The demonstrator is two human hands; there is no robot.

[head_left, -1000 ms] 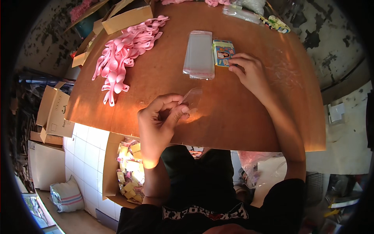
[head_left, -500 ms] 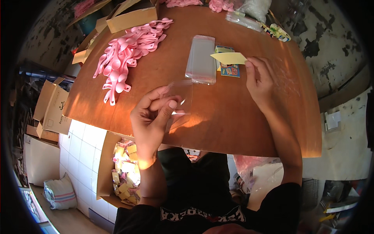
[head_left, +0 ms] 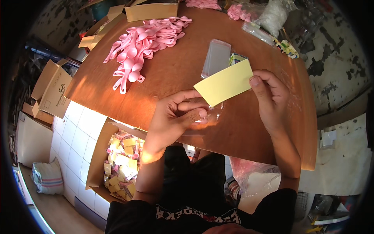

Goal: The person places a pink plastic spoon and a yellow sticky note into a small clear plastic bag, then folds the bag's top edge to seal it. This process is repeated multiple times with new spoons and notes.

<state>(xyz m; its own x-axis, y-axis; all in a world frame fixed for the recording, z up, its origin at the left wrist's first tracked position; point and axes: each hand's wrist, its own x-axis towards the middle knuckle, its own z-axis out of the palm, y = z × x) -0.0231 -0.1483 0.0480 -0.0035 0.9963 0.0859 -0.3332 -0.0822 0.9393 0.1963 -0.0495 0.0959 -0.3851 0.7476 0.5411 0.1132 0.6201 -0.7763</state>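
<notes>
My right hand (head_left: 271, 97) pinches a pale yellow card (head_left: 226, 82) at its right end, between thumb and fingers. Thumb and fingers of my left hand (head_left: 167, 121) grip a small clear plastic bag (head_left: 218, 112), mostly hidden behind the card and fingers. The card's left end reaches my left fingertips, over the bag; whether any of it is inside, I cannot tell. Beyond the card lie a stack of clear plastic bags (head_left: 218, 55) and a partly covered stack of printed cards (head_left: 236, 58). Pink plastic spoons (head_left: 134, 52) form a heap on the table's left.
The brown wooden table (head_left: 167, 82) has a curved-looking front edge before me. Below it at left stands an open carton (head_left: 93, 171) of small packets. Another cardboard box (head_left: 152, 11) sits at the table's far edge. Clear plastic packaging (head_left: 259, 33) lies at the far right.
My right hand has brought the yellow card nearer and down to my left hand. My left hand has shifted right with the clear bag. The view has turned slightly.
</notes>
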